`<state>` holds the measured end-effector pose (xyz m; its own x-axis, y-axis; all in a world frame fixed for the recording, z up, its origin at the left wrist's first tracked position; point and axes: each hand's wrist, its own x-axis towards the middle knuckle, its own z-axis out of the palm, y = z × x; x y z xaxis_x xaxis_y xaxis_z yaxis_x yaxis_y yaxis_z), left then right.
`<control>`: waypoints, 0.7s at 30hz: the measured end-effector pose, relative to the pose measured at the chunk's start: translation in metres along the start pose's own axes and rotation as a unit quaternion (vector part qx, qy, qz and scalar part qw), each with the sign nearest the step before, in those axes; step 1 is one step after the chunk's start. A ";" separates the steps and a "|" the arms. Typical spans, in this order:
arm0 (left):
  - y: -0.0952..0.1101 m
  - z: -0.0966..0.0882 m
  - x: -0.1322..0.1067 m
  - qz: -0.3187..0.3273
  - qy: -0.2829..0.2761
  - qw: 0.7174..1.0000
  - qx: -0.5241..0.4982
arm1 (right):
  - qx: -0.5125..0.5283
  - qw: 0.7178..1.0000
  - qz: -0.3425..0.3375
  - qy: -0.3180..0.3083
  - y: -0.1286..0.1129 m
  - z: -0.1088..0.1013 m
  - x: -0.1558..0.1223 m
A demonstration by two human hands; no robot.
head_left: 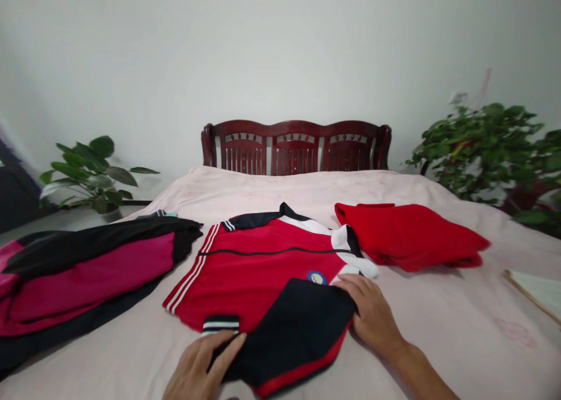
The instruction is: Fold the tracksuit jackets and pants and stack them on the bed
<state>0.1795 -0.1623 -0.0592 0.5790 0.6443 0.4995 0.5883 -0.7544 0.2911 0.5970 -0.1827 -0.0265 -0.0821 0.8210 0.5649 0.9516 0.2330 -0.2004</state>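
Note:
A red polo shirt (pixel 263 274) with black shoulders, a white collar and white stripes lies flat on the pink bed (pixel 438 330). Its dark sleeve (pixel 293 330) is folded across the body. My left hand (pixel 204 365) rests near the striped cuff (pixel 221 324) with fingers stretched out on the fabric. My right hand (pixel 370 312) lies flat on the upper edge of the folded sleeve, close to the collar, fingers spread.
A folded red garment (pixel 412 236) sits to the right of the shirt. A magenta and black jacket (pixel 83 271) lies at the left. A wooden headboard (pixel 295 146) stands behind, with potted plants at left (pixel 90 175) and right (pixel 486 149). A book (pixel 537 292) lies at the right edge.

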 end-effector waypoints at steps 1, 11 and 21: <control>-0.006 0.000 0.002 0.007 0.018 0.999 0.043 | 0.006 0.999 -0.050 -0.019 -0.009 0.000 0.000; -0.008 -0.034 0.021 0.016 -0.184 0.981 -0.057 | 0.115 0.979 -0.078 -0.147 -0.039 -0.011 0.000; -0.004 -0.078 0.050 -0.147 -0.342 0.902 -0.217 | 0.167 0.931 0.020 -0.324 -0.043 -0.047 0.000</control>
<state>0.1616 -0.1365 0.0285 0.7341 0.6394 -0.2286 0.5825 -0.4199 0.6960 0.5697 -0.2169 0.0199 -0.3132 0.9493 -0.0280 0.8215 0.2560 -0.5094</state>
